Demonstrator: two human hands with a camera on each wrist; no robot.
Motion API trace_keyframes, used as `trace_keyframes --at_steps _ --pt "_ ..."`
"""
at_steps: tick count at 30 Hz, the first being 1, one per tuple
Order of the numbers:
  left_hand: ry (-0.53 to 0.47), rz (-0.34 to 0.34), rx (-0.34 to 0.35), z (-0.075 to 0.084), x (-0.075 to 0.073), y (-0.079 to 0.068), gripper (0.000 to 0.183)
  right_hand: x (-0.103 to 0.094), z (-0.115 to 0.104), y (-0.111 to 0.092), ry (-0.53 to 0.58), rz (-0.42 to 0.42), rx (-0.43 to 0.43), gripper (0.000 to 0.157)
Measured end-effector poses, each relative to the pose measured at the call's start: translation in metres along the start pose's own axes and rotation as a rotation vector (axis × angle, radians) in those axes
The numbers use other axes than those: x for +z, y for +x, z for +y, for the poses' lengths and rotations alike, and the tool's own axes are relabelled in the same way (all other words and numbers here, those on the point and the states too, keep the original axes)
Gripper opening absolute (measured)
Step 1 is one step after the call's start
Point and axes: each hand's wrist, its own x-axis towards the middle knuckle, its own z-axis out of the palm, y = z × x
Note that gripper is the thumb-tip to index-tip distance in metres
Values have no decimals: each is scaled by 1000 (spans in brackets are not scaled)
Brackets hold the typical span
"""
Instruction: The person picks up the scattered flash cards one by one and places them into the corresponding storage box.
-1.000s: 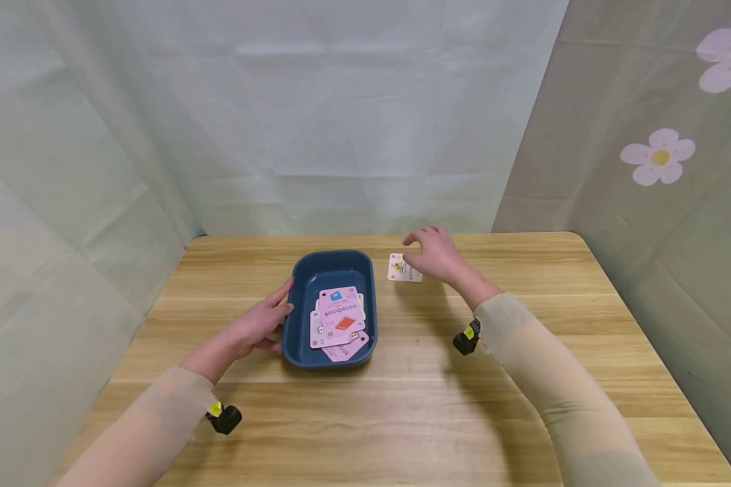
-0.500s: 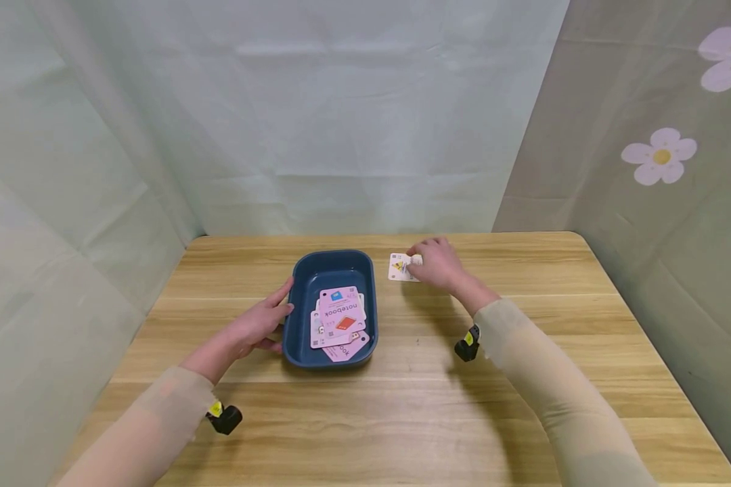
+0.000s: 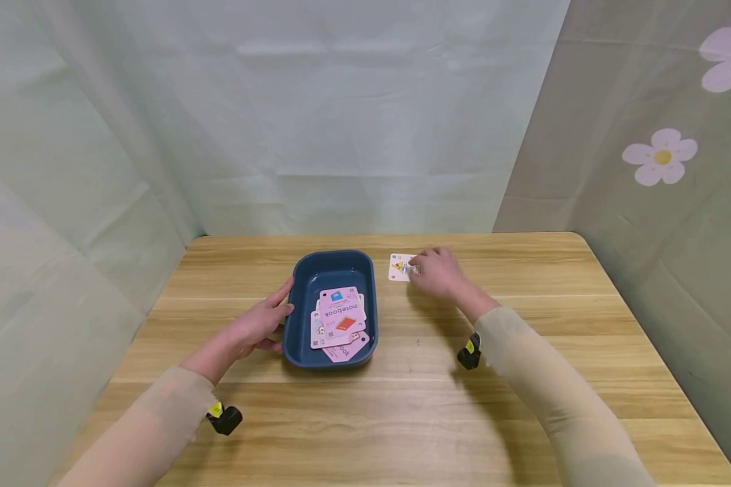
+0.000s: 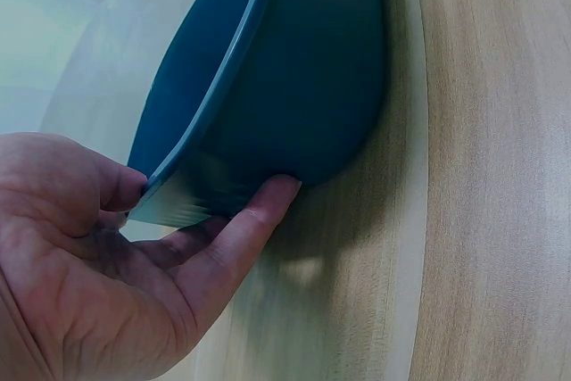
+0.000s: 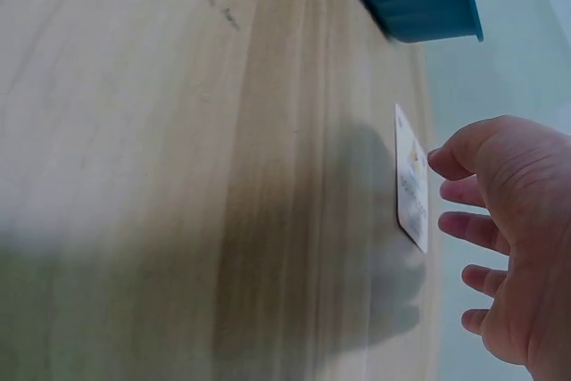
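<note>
The left hand [image 3: 262,325] holds the near-left wall of a dark blue rectangular bin [image 3: 331,366]; its thumb lies at the rim and a finger presses the outer wall, as the left wrist view [image 4: 312,78] shows. Inside lie several cards, a pink card [image 3: 344,311] marked "notebook" on top. To the bin's right, a white card [image 3: 398,268] with a yellow picture lies flat on the table. Over that card's right part is the right hand [image 3: 441,274], fingers loosely bent; in the right wrist view its thumb tip is close beside the card [image 5: 410,185], with nothing held.
The light wooden table [image 3: 365,433] ends behind the card at a pale curtain [image 3: 341,135]. A grey curtain with white flowers [image 3: 662,157] hangs at the right. Each wrist carries a small black camera [image 3: 469,352].
The right hand has come down slightly nearer the table and over the card's right part, its fingers drawn closer together. The left hand, bin and cards have not moved.
</note>
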Motion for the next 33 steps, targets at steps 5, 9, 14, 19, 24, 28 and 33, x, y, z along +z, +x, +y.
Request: trace_keyframes --at_steps 5,9,14,19,24,28,33 --pt "-2 -1 -1 0 -1 0 66 2 1 -4 -32 -8 -27 39" --pt "-3 -2 1 -1 -1 1 66 4 3 -6 -50 -15 -38 37" --pt "-4 -1 6 -2 -2 2 66 7 5 -8 -60 -42 -33 39" --pt "-8 1 8 -3 -3 2 66 11 8 -9 -82 -58 -33 42" --pt "-4 5 4 -2 -2 2 66 12 9 -11 -76 -65 -17 44" --pt "-2 3 2 -2 -2 3 66 12 10 -13 -78 -74 -13 46" --pt "-4 1 2 -2 -2 3 66 10 12 -17 -73 -89 -18 47"
